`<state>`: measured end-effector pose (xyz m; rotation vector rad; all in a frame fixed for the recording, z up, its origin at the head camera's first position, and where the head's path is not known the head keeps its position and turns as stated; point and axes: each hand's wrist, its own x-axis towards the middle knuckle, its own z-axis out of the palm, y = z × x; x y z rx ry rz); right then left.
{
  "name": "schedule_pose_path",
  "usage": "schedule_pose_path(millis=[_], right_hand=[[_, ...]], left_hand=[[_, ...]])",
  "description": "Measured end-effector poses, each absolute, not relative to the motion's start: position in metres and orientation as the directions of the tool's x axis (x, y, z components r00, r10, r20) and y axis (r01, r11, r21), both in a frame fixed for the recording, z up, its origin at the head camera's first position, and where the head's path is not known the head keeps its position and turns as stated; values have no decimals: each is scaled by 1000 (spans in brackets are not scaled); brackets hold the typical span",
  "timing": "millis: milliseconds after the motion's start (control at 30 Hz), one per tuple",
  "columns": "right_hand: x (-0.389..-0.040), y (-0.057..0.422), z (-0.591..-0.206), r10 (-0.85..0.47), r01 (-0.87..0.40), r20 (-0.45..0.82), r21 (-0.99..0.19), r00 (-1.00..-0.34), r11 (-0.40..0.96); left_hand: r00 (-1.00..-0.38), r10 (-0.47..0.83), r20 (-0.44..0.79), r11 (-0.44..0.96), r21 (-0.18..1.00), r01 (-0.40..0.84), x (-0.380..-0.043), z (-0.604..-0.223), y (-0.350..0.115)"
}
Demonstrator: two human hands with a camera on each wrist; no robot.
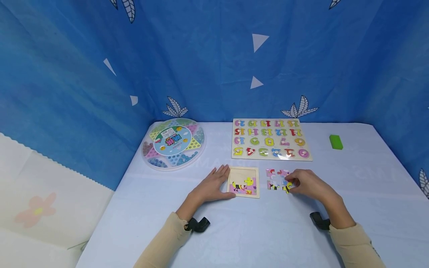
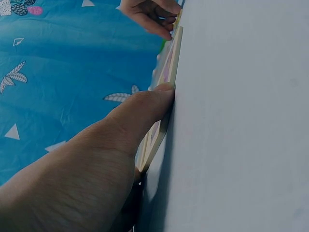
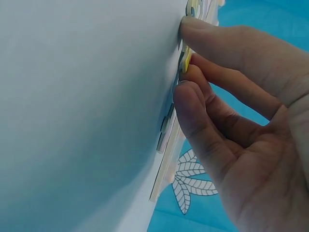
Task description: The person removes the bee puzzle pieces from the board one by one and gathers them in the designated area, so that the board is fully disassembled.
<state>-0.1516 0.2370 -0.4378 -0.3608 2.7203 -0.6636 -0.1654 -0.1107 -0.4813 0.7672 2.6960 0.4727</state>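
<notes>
Head: your left hand [image 1: 212,186], spread wide, braces the part-filled puzzle tray [image 1: 239,175]; your right hand [image 1: 306,182] pinches a puzzle piece [image 1: 286,187] beside it. Left wrist: that hand contacts the tray's edge. Right wrist: narrow grip, likely the pick-up step; next, lift squarely.

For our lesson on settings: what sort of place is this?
Probably an indoor play area: a number board and a framed picture puzzle lie before a hanging blue cloth.

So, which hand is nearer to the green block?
Right. The right hand is at the loose puzzle pieces, nearer the person and left of the green block; the left hand is farther left, touching the puzzle frame.
</notes>
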Motion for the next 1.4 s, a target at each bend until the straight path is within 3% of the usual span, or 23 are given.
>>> schedule_pose_path(millis=[1400], right_hand=[[-152, 236, -436, -297, -148, -249, -483, -922, 863]], left_hand=[[-813, 553, -184, 798, 397, 453, -166, -482, -111]])
